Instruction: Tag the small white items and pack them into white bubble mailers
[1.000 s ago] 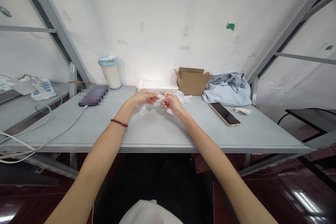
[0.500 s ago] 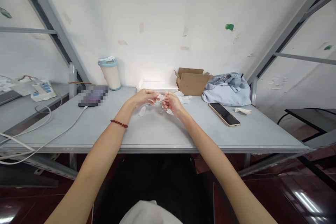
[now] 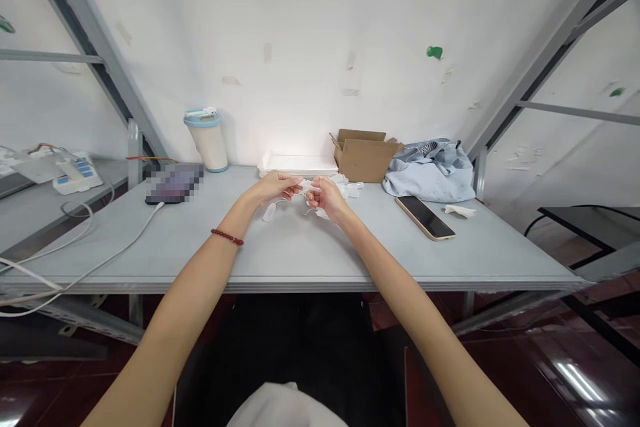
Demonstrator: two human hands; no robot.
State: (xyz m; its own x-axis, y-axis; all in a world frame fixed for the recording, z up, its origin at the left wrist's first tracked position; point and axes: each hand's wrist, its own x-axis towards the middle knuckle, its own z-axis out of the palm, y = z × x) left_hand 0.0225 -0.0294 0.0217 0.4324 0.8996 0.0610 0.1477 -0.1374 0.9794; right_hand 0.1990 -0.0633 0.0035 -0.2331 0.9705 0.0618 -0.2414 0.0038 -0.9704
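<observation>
My left hand (image 3: 274, 188) pinches one side of a small thin white piece (image 3: 306, 185) above the middle of the table. Close beside it, my right hand (image 3: 328, 199) is closed at the other side of the same piece, fingers curled. Whether the piece is paper, cloth or film cannot be made out. A loose whitish strip (image 3: 269, 213) lies below my left hand. More white pieces (image 3: 353, 187) are heaped behind my right hand, which partly hides them.
Behind my hands are a white tray (image 3: 300, 163) and an open cardboard box (image 3: 364, 160). Light blue cloth (image 3: 429, 170) lies bunched at the right, near a phone (image 3: 425, 217) and crumpled tissue (image 3: 460, 211). A cup (image 3: 209, 141) and a blurred device (image 3: 175, 183) on a cable stand left.
Both hands stay together at the same spot, with only slight finger movement around the white piece. The whole view has shifted a little.
</observation>
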